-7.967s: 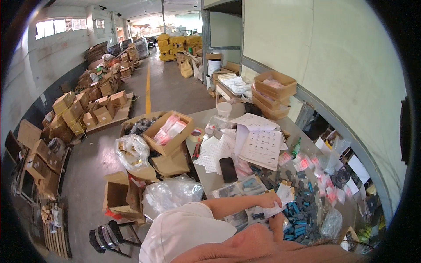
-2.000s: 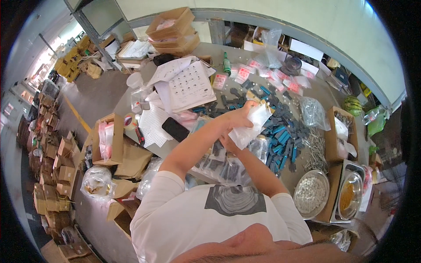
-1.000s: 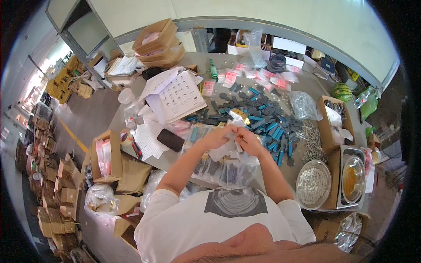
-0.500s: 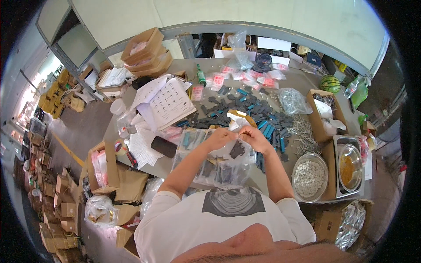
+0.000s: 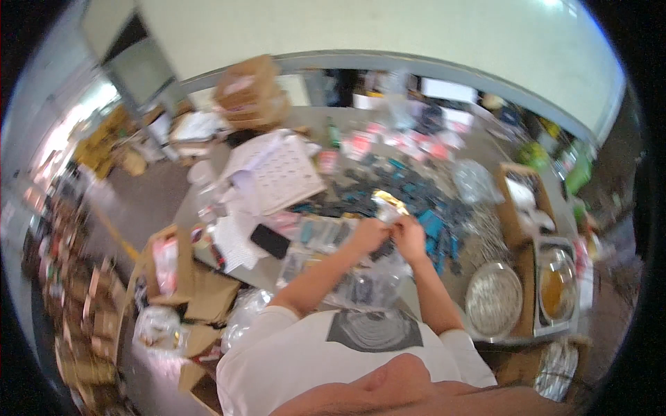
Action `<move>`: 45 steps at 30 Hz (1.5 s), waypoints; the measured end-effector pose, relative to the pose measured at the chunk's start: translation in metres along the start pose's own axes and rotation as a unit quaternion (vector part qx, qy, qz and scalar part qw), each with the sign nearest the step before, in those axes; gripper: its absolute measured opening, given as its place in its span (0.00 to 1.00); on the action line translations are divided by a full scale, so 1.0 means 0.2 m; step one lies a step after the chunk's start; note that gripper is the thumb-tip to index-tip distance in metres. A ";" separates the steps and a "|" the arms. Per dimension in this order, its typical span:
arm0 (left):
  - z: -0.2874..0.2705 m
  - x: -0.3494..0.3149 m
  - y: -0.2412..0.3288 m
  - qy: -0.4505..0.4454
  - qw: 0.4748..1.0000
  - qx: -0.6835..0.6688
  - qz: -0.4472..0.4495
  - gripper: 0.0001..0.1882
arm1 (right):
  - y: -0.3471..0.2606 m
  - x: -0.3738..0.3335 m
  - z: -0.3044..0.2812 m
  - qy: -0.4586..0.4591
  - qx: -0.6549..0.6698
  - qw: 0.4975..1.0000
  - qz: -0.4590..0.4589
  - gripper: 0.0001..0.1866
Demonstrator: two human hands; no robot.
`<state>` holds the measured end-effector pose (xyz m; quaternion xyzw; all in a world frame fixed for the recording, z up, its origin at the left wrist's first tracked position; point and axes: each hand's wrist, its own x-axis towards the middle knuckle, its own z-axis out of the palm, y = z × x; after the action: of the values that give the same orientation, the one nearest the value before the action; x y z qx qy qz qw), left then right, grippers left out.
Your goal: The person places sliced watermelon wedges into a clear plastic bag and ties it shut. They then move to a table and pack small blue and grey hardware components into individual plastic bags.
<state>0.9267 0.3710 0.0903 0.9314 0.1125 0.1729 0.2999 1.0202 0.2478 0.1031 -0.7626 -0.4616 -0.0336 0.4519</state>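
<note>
A shiny gold-and-white packet (image 5: 390,205) stands up between my two hands, just above the work table. My left hand (image 5: 371,234) closes on its lower left edge, and my right hand (image 5: 409,239) pinches it from the right. Motion blurs the picture, so the fingertips and what the packet contains are not clear. Below my wrists lie clear plastic bags (image 5: 364,284) with dark parts inside. Beyond the packet spreads a heap of dark and blue plastic parts (image 5: 368,182).
A black phone (image 5: 270,241) and printed sheets (image 5: 277,170) lie to the left. On the right stand a round metal bowl of pale pieces (image 5: 493,301), a bowl of orange-yellow pieces (image 5: 555,295) and an open carton (image 5: 531,204). Small red-and-white packets (image 5: 359,144) lie farther back.
The whole view has shifted and blurred. My hands have drawn closer together at the base of the packet, which now shows more gold. The dark part near my hands is no longer clearly visible.
</note>
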 end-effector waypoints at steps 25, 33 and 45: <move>0.20 0.05 0.05 0.020 0.968 -0.227 -0.106 0.24 | 1.40 0.07 0.30 0.103 0.378 0.821 0.414 0.10; -0.06 0.12 0.04 -0.102 0.881 -0.367 -0.279 0.11 | 1.06 -0.03 0.27 0.208 0.518 0.729 0.397 0.13; -0.24 0.27 0.22 -0.230 0.928 -0.267 -0.117 0.38 | 0.19 -0.27 0.49 -0.084 -0.050 0.991 -0.092 0.10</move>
<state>0.9614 0.3778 0.1679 0.8114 0.0983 -0.0588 0.5732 0.9825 0.2753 -0.0050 -0.7389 -0.5636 -0.0334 0.3678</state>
